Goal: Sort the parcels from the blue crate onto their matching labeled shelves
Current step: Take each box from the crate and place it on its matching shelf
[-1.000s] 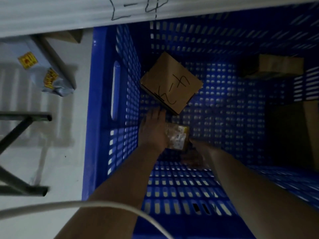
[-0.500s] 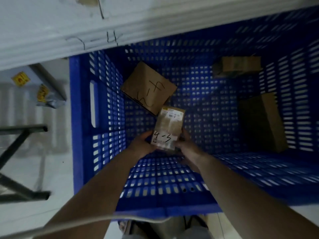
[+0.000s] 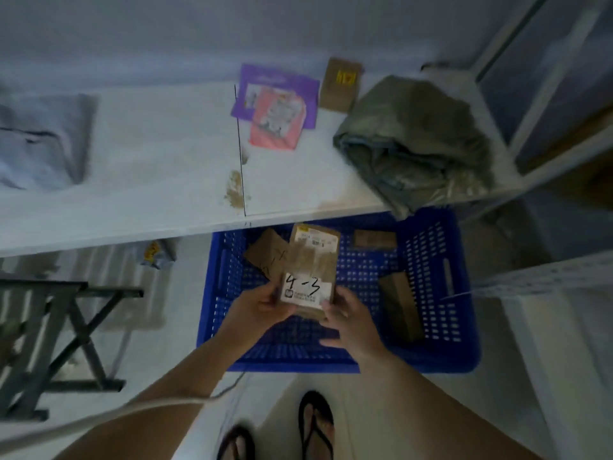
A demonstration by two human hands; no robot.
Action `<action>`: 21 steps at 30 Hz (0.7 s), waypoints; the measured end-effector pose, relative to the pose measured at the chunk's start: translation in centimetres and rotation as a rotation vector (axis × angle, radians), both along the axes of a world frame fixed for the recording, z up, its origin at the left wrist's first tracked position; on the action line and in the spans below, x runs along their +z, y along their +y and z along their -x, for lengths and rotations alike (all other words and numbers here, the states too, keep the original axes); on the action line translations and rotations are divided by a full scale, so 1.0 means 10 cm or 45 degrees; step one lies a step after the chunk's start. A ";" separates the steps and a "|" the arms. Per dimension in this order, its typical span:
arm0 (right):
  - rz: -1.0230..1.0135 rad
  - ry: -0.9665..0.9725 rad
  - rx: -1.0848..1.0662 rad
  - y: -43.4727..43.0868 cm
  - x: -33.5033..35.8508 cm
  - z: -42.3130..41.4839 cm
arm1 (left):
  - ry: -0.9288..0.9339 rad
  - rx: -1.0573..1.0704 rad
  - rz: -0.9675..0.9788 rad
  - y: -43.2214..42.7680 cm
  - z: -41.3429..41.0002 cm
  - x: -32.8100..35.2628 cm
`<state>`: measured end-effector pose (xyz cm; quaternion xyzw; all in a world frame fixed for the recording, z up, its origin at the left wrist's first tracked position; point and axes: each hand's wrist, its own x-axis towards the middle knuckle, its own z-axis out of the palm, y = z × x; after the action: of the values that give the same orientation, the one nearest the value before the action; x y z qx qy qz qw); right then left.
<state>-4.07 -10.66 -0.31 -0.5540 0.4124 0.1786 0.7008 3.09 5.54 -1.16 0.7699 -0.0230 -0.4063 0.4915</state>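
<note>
Higher over blue crate (image 3: 431, 363) than before: "4-3" parcel (image 3: 313, 260) tight in left hand (image 3: 260, 308) and right hand (image 3: 350, 322).

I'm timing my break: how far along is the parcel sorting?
Done, apparently: a purple mailer, pink mailer, small brown box and grey-green bag lie on the white shelf. In hand: the left hand and right hand hold the parcel marked 4-3 above the blue crate. Left: that parcel's shelving, plus three cardboard parcels in the crate.

Blue crate (image 3: 469, 343) on pale floor (image 3: 166, 353)
</note>
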 end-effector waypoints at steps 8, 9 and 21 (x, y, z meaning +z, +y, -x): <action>0.348 -0.442 0.168 -0.14 1.86 0.56 | -0.513 -0.112 0.177 -0.04 0.41 1.73; 0.407 -0.487 0.170 -0.11 2.09 0.66 | -0.552 -0.128 0.202 -0.02 0.48 1.94; 1.183 -0.949 0.196 -0.05 5.70 1.93 | -1.400 -0.327 0.442 -0.13 1.41 5.30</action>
<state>-23.37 -11.18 56.64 -0.8560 0.1323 -0.1766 0.4676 -11.00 4.19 51.89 0.7670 -0.4337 0.0059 0.4729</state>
